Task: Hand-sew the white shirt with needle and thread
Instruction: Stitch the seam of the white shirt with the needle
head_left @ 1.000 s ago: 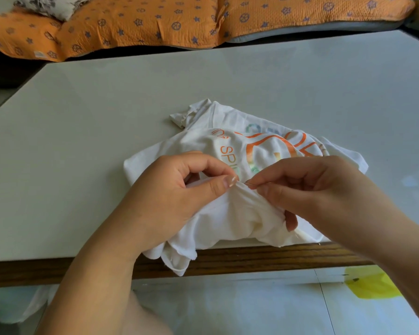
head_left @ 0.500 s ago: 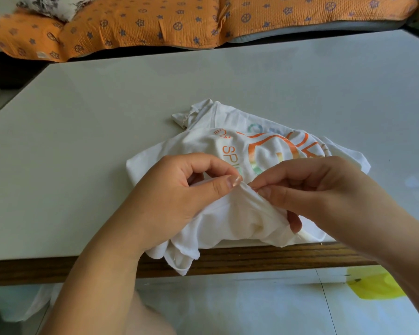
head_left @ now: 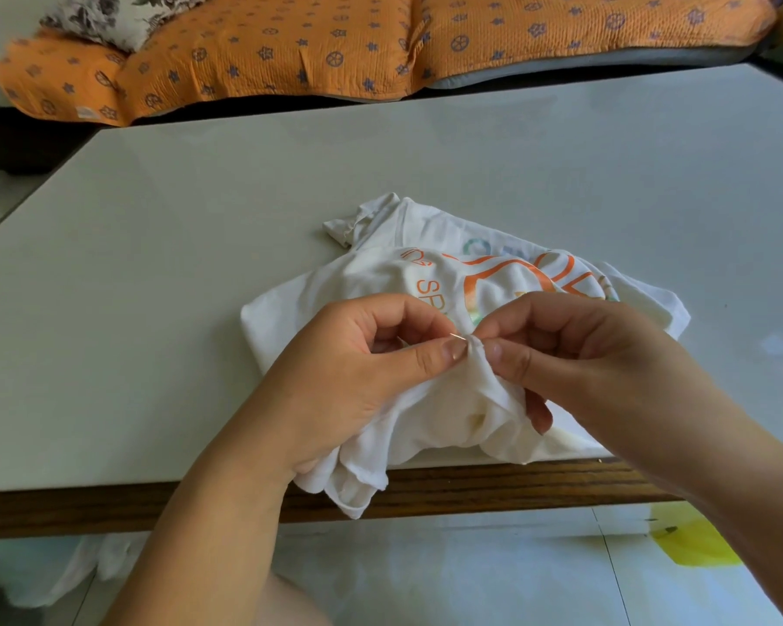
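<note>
Pinching one raised fold of the white shirt [head_left: 380, 282] from both sides, the hands meet over the desk's [head_left: 200, 264] near edge, where the shirt lies bunched. The needle [head_left: 459, 337] lies crosswise, left to right, its bare end poking out on the left. The left hand [head_left: 349, 381] grips cloth, its fingers nearest that end. The right hand [head_left: 597, 359] pinches the fold. I can't see the thread.

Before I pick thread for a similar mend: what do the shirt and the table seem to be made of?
White shirt: soft matte knit, probably cotton; it crumples into limp folds. Table: smooth glossy pale top, perhaps glass or laminate, since it mirrors light; front edge shows brown wood grain.
</note>
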`<control>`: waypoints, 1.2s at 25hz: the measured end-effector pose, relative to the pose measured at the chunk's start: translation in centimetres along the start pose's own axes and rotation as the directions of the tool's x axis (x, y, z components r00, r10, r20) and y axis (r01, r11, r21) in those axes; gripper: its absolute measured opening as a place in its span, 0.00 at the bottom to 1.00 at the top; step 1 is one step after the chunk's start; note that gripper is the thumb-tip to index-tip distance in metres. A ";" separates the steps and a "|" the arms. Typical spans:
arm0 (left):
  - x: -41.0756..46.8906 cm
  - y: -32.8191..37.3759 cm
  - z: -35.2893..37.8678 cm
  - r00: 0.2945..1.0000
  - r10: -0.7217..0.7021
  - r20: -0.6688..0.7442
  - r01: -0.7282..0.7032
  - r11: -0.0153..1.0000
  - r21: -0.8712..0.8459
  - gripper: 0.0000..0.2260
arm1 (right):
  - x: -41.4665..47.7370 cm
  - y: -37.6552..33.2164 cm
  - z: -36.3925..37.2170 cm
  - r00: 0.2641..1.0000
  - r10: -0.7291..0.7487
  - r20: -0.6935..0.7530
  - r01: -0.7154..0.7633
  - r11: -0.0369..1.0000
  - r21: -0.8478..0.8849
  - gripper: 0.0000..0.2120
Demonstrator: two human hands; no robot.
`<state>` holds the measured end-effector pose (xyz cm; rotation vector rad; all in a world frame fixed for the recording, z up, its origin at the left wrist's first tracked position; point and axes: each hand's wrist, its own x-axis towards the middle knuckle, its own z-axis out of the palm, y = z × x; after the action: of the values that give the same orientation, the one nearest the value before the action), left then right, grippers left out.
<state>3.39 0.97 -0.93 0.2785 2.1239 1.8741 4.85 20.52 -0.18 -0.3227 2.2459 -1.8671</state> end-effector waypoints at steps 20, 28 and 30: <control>0.4 0.1 1.0 0.969 -0.218 -0.118 0.164 0.921 -0.354 0.07 | 1.4 -0.4 0.5 0.997 0.000 -0.073 -0.016 0.978 -0.210 0.13; 0.9 -0.1 1.2 0.966 -0.208 -0.154 0.147 0.930 -0.336 0.10 | 1.5 -0.7 1.6 0.987 -0.063 -0.148 0.034 0.981 -0.190 0.07; 0.7 -0.1 1.5 0.966 -0.197 -0.170 0.146 0.951 -0.273 0.08 | 1.9 -0.7 1.6 0.964 -0.064 -0.258 0.016 0.983 -0.183 0.07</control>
<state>3.21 2.57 -1.22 -0.1506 1.9146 2.1158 3.59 18.31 0.17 -0.1549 2.6104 -1.8234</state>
